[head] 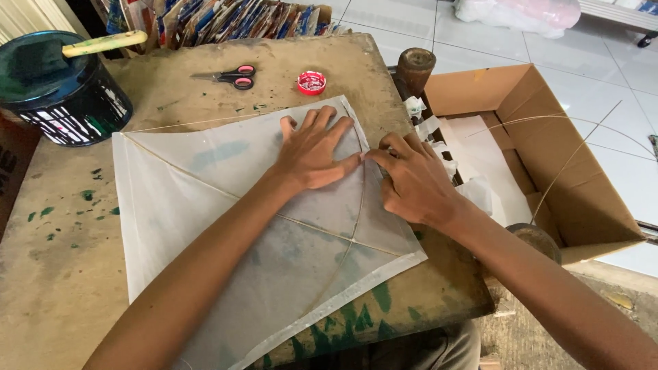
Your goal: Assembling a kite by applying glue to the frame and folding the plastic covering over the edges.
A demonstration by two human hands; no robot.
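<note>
A white paper kite (205, 199) with thin bamboo sticks crossed under the sheet lies flat on a worn, paint-stained wooden table (62, 274). My left hand (317, 147) rests palm down on the kite's upper right part, fingers spread. My right hand (411, 179) is at the kite's right edge, its thumb and fingers pinched on the folded paper border where the curved stick runs, touching my left thumb.
Pink-handled scissors (229, 77) and a small red lid (311, 82) lie at the table's far side. A dark paint can (58, 85) with a brush handle stands at far left. An open cardboard box (548, 151) with paper pieces and thin sticks sits to the right.
</note>
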